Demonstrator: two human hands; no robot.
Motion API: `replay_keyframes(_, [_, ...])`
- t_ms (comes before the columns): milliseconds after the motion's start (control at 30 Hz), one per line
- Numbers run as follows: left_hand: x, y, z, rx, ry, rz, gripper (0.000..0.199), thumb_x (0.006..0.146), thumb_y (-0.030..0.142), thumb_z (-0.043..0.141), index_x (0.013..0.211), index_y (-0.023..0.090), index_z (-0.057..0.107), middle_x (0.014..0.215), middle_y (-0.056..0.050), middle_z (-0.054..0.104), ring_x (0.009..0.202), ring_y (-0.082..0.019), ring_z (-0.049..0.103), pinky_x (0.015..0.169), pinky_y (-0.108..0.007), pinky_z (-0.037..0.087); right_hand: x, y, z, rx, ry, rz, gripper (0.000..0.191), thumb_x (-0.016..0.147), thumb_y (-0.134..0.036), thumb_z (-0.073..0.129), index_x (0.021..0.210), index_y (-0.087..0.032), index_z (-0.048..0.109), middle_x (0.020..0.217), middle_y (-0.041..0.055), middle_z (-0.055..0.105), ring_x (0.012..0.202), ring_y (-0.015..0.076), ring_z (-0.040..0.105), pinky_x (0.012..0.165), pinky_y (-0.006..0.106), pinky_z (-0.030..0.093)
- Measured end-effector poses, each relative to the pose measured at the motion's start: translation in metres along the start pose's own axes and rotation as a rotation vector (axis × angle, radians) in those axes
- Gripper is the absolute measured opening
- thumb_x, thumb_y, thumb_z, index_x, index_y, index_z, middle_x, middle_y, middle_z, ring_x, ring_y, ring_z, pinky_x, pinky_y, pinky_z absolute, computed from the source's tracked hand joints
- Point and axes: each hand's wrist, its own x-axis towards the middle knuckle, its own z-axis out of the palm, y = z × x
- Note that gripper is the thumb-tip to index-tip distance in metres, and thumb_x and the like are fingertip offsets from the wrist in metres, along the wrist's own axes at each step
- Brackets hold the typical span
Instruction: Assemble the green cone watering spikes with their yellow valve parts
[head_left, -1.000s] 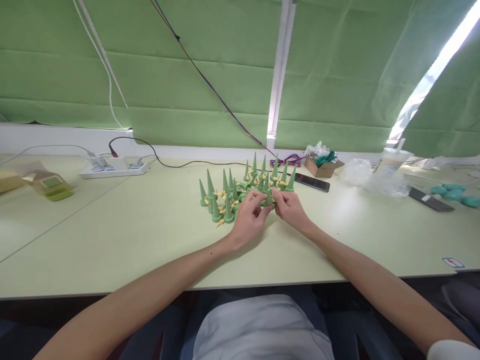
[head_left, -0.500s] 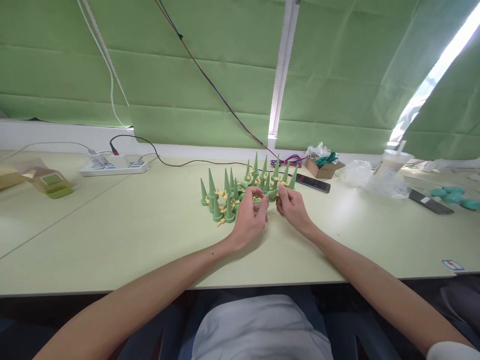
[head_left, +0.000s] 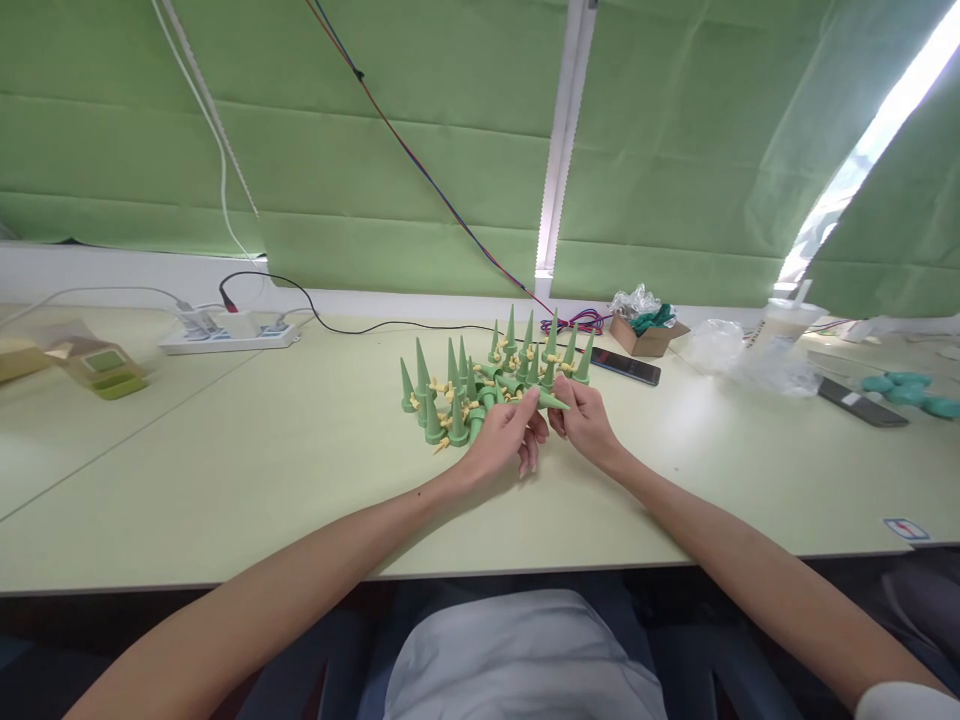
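Several green cones point(head_left: 457, 420) with small yellow pieces at their bases stand upright on the pale table point(head_left: 322, 450), and a few green ones lie on their sides among them. In front of the group, my left hand point(head_left: 508, 435) pinches one green cone point(head_left: 553, 400), its tip pointing right. My right hand point(head_left: 585, 420) is right beside that cone's tip, with thumb and fingers pressed together. What lies between the right fingers is too small to make out.
Behind the cones are a dark phone point(head_left: 626, 367), a small cardboard box point(head_left: 649, 335) and coiled cables. A cup point(head_left: 780, 330) in plastic stands at right. A white power strip point(head_left: 229, 335) and a paper package point(head_left: 105, 372) are at left.
A green cone now shows in my left hand, pointing right. My left fingers have closed and turned toward the right hand, which has barely moved.
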Motion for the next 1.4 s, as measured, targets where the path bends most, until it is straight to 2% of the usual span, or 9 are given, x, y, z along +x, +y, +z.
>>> replay_keyframes(233, [0.002, -0.001, -0.002, -0.140, -0.107, -0.026, 0.056, 0.087, 0.067, 0.051, 0.076, 0.014, 0.061, 0.071, -0.004, 0.061, 0.046, -0.010, 0.056, 0.037, -0.022, 0.042, 0.001, 0.002, -0.001, 0.020, -0.011, 0.018, 0.063, 0.092, -0.073, 0.036, 0.055, -0.023, 0.036, 0.041, -0.0028, 0.042, 0.039, 0.0106, 0.041, 0.043, 0.027, 0.034])
replay_keyframes(433, [0.005, 0.000, -0.005, -0.126, -0.095, 0.029, 0.047, 0.089, 0.062, 0.054, 0.085, 0.016, 0.057, 0.063, 0.001, 0.055, 0.045, -0.010, 0.055, 0.038, -0.022, 0.041, 0.002, -0.001, 0.000, -0.001, 0.018, -0.005, 0.063, 0.089, -0.075, 0.039, 0.055, -0.023, 0.034, 0.046, -0.0032, 0.037, 0.042, 0.0104, 0.036, 0.042, 0.026, 0.031])
replay_keyframes(667, [0.001, 0.002, -0.006, 0.042, -0.093, 0.098, 0.039, 0.090, 0.057, 0.055, 0.086, 0.020, 0.047, 0.052, 0.004, 0.054, 0.039, -0.010, 0.050, 0.041, -0.023, 0.038, 0.003, 0.003, -0.003, -0.025, 0.010, -0.007, 0.062, 0.091, -0.073, 0.037, 0.056, -0.022, 0.032, 0.047, -0.0029, 0.037, 0.045, 0.0110, 0.034, 0.046, 0.027, 0.030])
replay_keyframes(867, [-0.003, 0.001, -0.005, 0.136, -0.049, 0.153, 0.037, 0.086, 0.051, 0.064, 0.094, 0.021, 0.044, 0.052, 0.008, 0.051, 0.041, -0.009, 0.048, 0.044, -0.021, 0.034, 0.004, 0.006, -0.005, -0.049, 0.003, -0.034, 0.062, 0.094, -0.070, 0.037, 0.055, -0.022, 0.033, 0.047, -0.0034, 0.035, 0.046, 0.0102, 0.032, 0.047, 0.027, 0.028])
replay_keyframes(1100, [-0.005, 0.001, -0.002, 0.217, 0.052, 0.136, 0.041, 0.087, 0.049, 0.062, 0.110, 0.020, 0.045, 0.053, 0.009, 0.046, 0.042, -0.009, 0.041, 0.046, -0.023, 0.034, 0.004, 0.014, -0.004, 0.030, -0.032, -0.008, 0.059, 0.095, -0.066, 0.039, 0.056, -0.022, 0.034, 0.045, -0.0040, 0.035, 0.042, 0.0099, 0.033, 0.043, 0.026, 0.027])
replay_keyframes(1267, [-0.001, -0.005, -0.003, 0.344, 0.144, 0.233, 0.034, 0.087, 0.044, 0.063, 0.106, 0.019, 0.049, 0.056, 0.008, 0.042, 0.046, -0.010, 0.044, 0.047, -0.024, 0.033, 0.004, 0.018, -0.004, 0.054, -0.059, -0.009, 0.056, 0.096, -0.063, 0.040, 0.058, -0.022, 0.035, 0.045, -0.0045, 0.034, 0.041, 0.0098, 0.033, 0.041, 0.026, 0.029])
replay_keyframes(1400, [0.001, -0.007, -0.004, 0.389, 0.168, 0.281, 0.027, 0.087, 0.039, 0.062, 0.102, 0.019, 0.051, 0.060, 0.005, 0.044, 0.050, -0.012, 0.047, 0.049, -0.025, 0.035, 0.004, 0.019, -0.003, 0.079, -0.067, 0.002, 0.055, 0.096, -0.062, 0.041, 0.059, -0.022, 0.036, 0.045, -0.0052, 0.034, 0.040, 0.0094, 0.033, 0.041, 0.025, 0.030])
